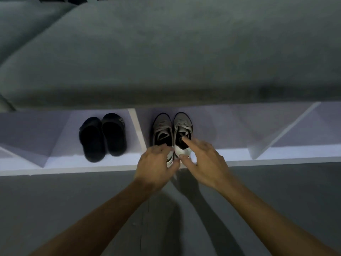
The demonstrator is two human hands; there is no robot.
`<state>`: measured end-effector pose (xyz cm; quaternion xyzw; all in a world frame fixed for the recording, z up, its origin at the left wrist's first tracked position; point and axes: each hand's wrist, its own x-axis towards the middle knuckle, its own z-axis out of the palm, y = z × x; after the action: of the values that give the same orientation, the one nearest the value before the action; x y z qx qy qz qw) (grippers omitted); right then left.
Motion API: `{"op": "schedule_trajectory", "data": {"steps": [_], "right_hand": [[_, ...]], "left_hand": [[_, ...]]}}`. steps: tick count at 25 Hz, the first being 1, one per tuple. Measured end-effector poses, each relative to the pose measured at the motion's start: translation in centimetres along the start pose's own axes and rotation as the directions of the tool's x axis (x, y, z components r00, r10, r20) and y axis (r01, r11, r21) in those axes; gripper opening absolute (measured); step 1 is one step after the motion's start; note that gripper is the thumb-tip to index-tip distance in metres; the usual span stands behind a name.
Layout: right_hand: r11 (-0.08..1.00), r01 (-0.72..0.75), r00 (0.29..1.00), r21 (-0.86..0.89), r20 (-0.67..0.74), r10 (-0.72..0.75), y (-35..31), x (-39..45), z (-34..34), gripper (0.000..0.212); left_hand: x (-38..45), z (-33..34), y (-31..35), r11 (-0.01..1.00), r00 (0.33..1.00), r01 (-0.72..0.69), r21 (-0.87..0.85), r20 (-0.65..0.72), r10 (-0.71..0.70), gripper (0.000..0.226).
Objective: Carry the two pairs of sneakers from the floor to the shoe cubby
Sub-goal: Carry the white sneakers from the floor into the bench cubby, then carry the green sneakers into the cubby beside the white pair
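Note:
A pair of grey sneakers with white heels and black stripes stands side by side in the middle compartment of the white shoe cubby point(276, 160), toes pointing in. My left hand point(156, 164) grips the heel of the left sneaker point(162, 129). My right hand point(202, 159) pinches the heel of the right sneaker point(182, 124), its index finger inside the opening and its thumb on the white heel. A pair of black shoes point(103, 136) sits in the compartment to the left, past a white divider point(137, 128).
The cubby stands low on a grey floor point(73, 209), its front edge running across the view. A grey padded top point(166, 52) covers it above. Another compartment lies to the right, beyond a slanted divider point(282, 132).

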<state>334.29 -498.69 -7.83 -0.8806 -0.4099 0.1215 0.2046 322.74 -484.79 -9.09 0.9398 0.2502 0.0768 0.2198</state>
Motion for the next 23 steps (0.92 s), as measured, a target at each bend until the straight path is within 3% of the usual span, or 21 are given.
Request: {"op": "schedule_trajectory", "data": {"steps": [3, 6, 13, 15, 18, 23], "right_hand": [[0.999, 0.050, 0.999, -0.001, -0.021, -0.050, -7.9, -4.2, -9.4, 0.046], [0.995, 0.098, 0.995, -0.035, 0.009, -0.098, -16.4, -4.9, -19.4, 0.051], [0.945, 0.312, 0.944, -0.096, 0.142, -0.298, -40.2, -6.0, -38.9, 0.068], [0.926, 0.372, 0.917, -0.072, 0.183, -0.354, -47.5, -8.1, -42.1, 0.068], [0.877, 0.481, 0.849, 0.019, 0.238, -0.471, -59.3, -11.3, -44.7, 0.066], [0.697, 0.705, 0.661, 0.132, 0.234, -0.713, -78.4, -14.7, -43.3, 0.064]], "left_hand": [[-4.1, -10.8, 4.4, 1.000, 0.999, 0.020, -0.008, -0.034, -0.020, 0.038], [-6.5, -22.5, 7.4, 0.997, 1.000, 0.015, 0.080, 0.021, -0.017, 0.056], [-11.4, -52.2, 11.8, 0.946, 0.962, 0.271, 0.178, -0.037, -0.269, 0.076], [-15.3, -59.5, 11.8, 0.917, 0.931, 0.359, 0.171, -0.137, -0.339, 0.080], [-23.2, -69.4, 9.5, 0.869, 0.838, 0.480, 0.120, -0.356, -0.414, 0.074], [-36.0, -82.6, 1.7, 0.694, 0.601, 0.716, -0.080, -0.436, -0.670, 0.089]]}}
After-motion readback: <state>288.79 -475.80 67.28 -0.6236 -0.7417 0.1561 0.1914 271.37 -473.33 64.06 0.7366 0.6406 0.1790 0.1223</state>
